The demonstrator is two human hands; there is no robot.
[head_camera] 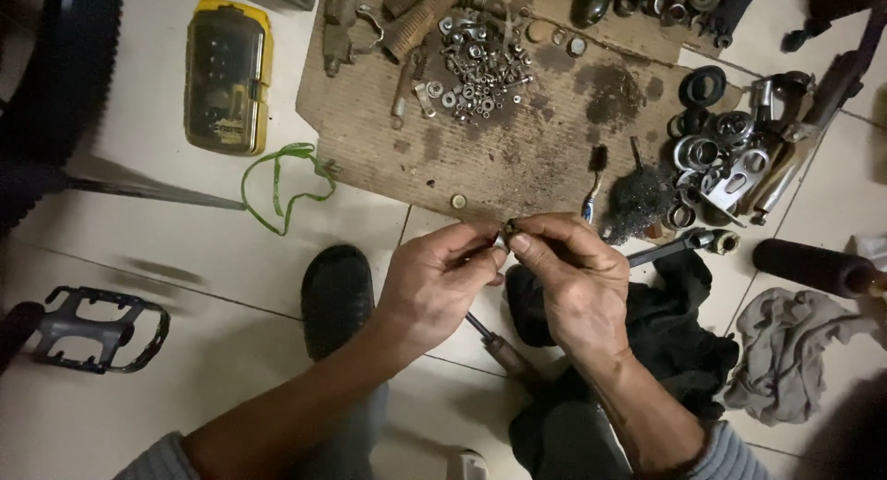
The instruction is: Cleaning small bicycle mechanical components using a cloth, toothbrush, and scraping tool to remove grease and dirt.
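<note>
Tiny part pinched between two sets of fingertips over a tiled floor, what could possibly go wrong lol

Both hands meet in the middle of the scene, just on the near side of the cardboard sheet (517, 157). The left hand (434, 281) and right hand (573, 277) are each closed tight, thumb against forefinger, on a small dark metal part (507, 229), which looks like a short bolt or axle bit; it's too small to say for sure. Its long axis seems to run roughly left-right between the fingertips, tipped slightly up at the far end; which end is the head I can't tell. My guess at the risk: greasy fingers slip, the part drops and rolls off across the tiles (212, 258) or vanishes into the black rag (684, 323) on the right, or gets lost among the heap of nuts and washers (480, 69) further off.
</note>
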